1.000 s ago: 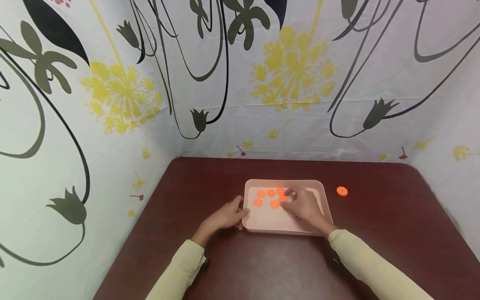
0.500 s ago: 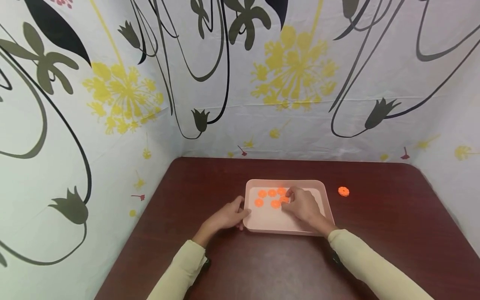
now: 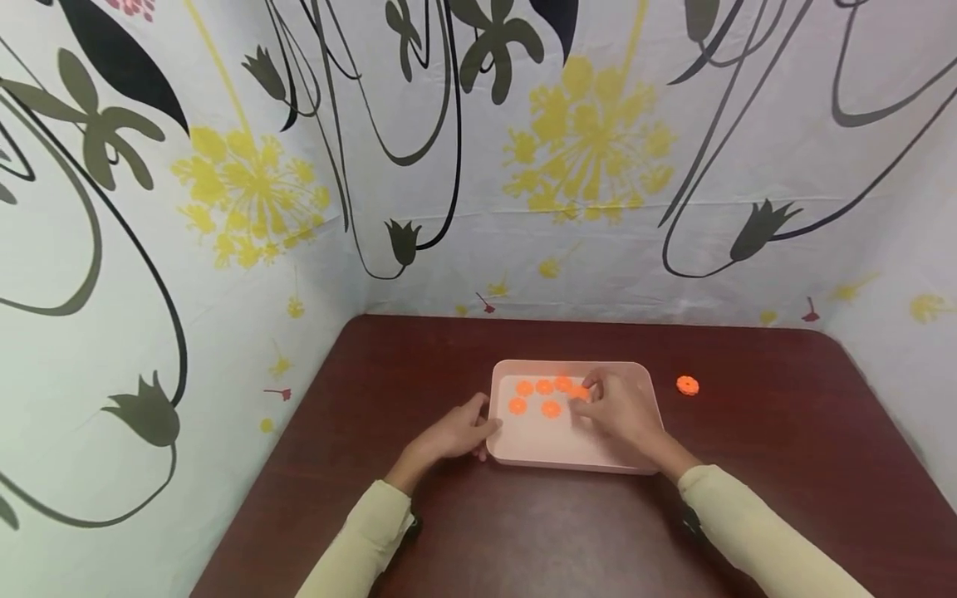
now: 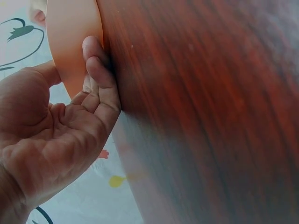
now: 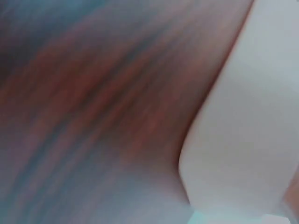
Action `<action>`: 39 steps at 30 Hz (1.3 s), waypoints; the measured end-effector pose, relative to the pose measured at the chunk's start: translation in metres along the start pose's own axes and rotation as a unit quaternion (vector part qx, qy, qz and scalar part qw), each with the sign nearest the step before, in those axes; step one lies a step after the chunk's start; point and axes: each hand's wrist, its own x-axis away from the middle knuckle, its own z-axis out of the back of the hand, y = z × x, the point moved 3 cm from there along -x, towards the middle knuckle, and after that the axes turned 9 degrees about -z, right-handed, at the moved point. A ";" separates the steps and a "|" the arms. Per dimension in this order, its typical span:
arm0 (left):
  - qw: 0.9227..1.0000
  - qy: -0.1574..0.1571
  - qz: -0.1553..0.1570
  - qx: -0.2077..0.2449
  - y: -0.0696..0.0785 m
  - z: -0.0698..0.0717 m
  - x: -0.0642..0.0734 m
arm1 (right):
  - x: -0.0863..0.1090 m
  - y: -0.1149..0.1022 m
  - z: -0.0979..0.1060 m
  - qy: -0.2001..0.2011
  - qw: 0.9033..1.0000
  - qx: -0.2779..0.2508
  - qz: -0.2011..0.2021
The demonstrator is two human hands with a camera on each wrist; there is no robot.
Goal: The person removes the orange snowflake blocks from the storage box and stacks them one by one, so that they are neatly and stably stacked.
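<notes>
A shallow pink tray lies on the table, with several flat orange scalloped discs toward its back left. My left hand grips the tray's left end. In the left wrist view, the thumb of this hand is on the tray and its fingers curl against the outer wall. Over the tray, my right hand pinches one orange disc between thumb and index finger. The right wrist view is blurred, showing the tray's pale side but little of the hand.
Another orange scalloped piece lies on the dark wooden table, right of the tray. White cloth with printed flowers hangs behind the table and along both sides.
My right hand has shifted slightly right, and the disc at its fingertips has moved right, away from the disc in front. The left hand keeps its hold on the tray.
</notes>
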 end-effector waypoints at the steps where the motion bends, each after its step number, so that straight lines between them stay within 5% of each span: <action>1: 1.000 0.000 0.000 0.000 0.000 -0.001 0.000 | 0.001 0.001 0.005 0.003 1.000 -0.003 0.005; 10: 1.000 0.002 0.008 0.000 0.001 -0.001 0.000 | 0.003 0.020 0.062 0.009 0.999 -0.046 -0.019; 15: 1.000 0.002 0.007 0.002 0.000 -0.001 0.000 | 0.002 0.041 0.092 0.075 0.997 0.001 0.002; 21: 1.000 0.002 0.002 0.003 -0.002 -0.001 0.000 | 0.003 0.074 0.117 0.101 0.993 0.041 -0.036; 39: 1.000 0.000 0.002 0.011 -0.002 -0.002 -0.001 | 0.001 0.112 0.124 0.040 0.989 0.113 -0.083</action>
